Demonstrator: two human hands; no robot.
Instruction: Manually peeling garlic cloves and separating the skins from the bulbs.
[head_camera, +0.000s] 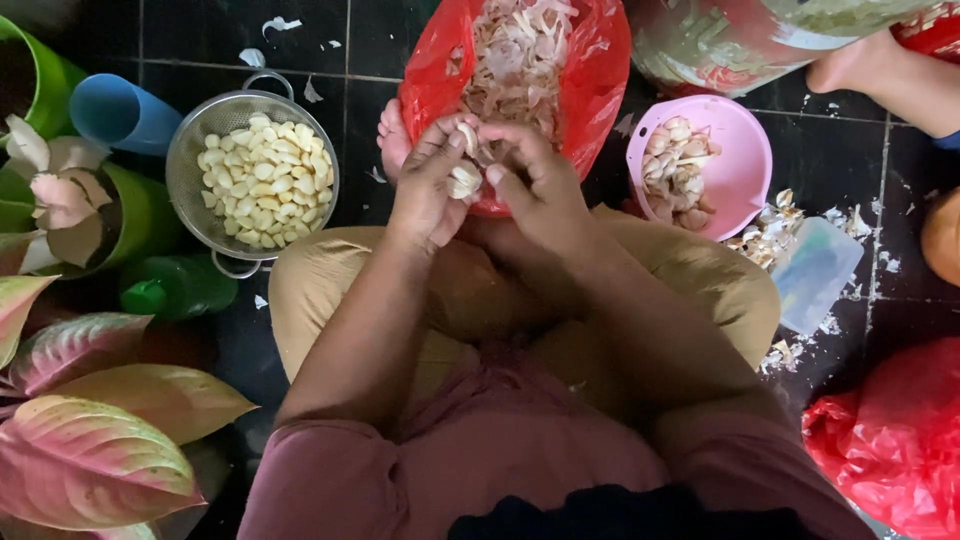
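My left hand and my right hand meet over a red plastic bag full of papery garlic skins. Both hold a garlic bulb piece between the fingertips, with a loose clove at the left thumb. A metal colander of peeled cloves sits on the floor to the left. A pink bowl with unpeeled garlic pieces sits to the right. My knees in tan trousers are folded below the hands.
Green pots, a blue cup and pink-green leaves crowd the left. A green bottle lies by the colander. Another person's foot is at top right. A clear plastic box, garlic scraps and a second red bag lie right.
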